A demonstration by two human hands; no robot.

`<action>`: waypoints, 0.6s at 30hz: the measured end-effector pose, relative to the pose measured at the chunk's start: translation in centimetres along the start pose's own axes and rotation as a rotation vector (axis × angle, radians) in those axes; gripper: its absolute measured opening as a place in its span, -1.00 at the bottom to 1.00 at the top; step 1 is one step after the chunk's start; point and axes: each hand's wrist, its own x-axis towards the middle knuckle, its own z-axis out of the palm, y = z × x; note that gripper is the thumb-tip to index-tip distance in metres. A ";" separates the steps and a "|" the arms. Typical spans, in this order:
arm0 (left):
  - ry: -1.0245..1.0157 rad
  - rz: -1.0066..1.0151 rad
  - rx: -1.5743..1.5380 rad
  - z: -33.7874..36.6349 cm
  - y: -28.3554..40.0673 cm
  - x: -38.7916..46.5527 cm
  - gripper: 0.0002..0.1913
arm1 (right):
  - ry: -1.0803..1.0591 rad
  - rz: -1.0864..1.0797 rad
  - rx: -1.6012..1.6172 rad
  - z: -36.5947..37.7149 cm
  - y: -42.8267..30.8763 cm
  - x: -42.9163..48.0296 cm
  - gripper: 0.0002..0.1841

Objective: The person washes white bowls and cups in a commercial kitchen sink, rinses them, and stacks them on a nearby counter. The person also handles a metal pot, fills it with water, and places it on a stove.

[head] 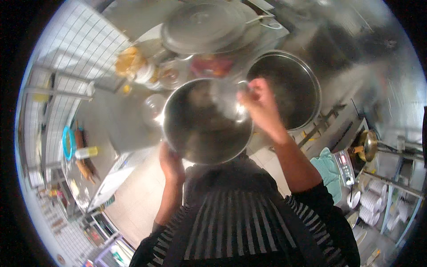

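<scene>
A round metal pot [206,133] is tilted in front of me, its dark inside facing up. My left hand [171,162] holds its lower left side. Over its right rim is my right hand [257,96], fingers closed on something blurred and shiny, perhaps a ladle or a handle; I cannot tell which. A pale, see-through blur lies across the inside of the pot beside those fingers. Just right of it stands a larger round pot [287,96] with dark contents or a dark inside. Behind both lies a wide round metal lid [203,26].
Beyond the pot are a red item [211,65], a white jar [145,73] and a clear bowl [155,105]. A teal cloth [325,172] and a digital scale [344,167] lie at the right, near stacked white dishes [370,203]. Rolling pins [85,170] rest on the left counter.
</scene>
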 end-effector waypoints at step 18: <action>1.148 0.381 0.112 -56.8 -1.2 -27.7 -0.61 | -1.275 0.186 -0.204 52.9 6.8 -36.0 -0.50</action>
